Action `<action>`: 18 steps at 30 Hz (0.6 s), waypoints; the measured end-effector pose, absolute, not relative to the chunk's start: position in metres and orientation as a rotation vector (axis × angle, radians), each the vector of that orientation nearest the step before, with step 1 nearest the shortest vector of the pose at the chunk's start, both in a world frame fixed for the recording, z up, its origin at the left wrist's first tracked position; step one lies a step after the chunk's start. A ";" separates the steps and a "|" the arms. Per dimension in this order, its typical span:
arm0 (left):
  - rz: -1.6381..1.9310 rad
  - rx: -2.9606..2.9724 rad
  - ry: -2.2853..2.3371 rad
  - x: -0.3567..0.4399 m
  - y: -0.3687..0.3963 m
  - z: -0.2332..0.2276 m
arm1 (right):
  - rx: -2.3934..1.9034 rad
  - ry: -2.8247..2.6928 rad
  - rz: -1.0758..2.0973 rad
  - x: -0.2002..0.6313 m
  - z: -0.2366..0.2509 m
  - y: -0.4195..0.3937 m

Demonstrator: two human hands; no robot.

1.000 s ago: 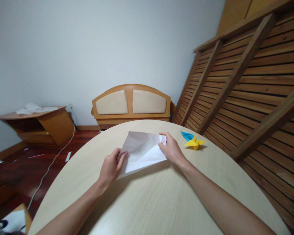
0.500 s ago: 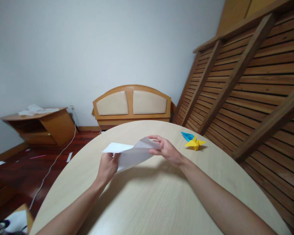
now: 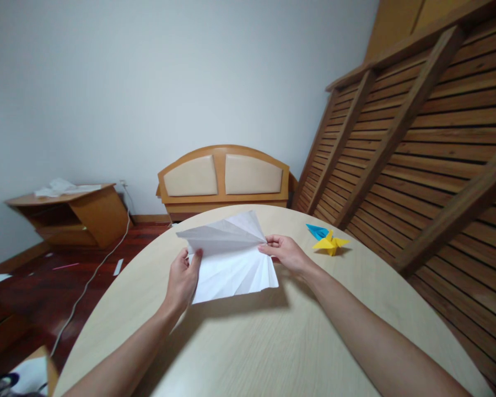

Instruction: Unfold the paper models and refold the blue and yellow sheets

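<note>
The white creased sheet is held above the pale round surface, near its middle, with fan-like creases running out from its right edge. The sheet's left edge is pinched by the left hand, thumb on the near face. The right edge is pinched by the right hand between thumb and fingertips. Farther right, a yellow paper crane is seen on the surface, touching a blue folded piece. A padded headboard stands against the far wall.
</note>
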State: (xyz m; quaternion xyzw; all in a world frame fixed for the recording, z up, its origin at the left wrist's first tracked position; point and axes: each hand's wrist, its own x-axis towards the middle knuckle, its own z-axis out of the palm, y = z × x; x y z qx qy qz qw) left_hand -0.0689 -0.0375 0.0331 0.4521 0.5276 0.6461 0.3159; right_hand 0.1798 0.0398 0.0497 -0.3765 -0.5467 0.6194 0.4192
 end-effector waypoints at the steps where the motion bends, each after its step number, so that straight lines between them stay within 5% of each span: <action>1: 1.696 1.206 1.420 -0.069 -0.037 0.033 | -0.961 -1.341 1.538 0.181 0.048 0.041; 18: 1.637 1.480 1.667 -0.060 -0.045 0.033 | -1.018 -1.363 0.998 0.165 0.018 0.047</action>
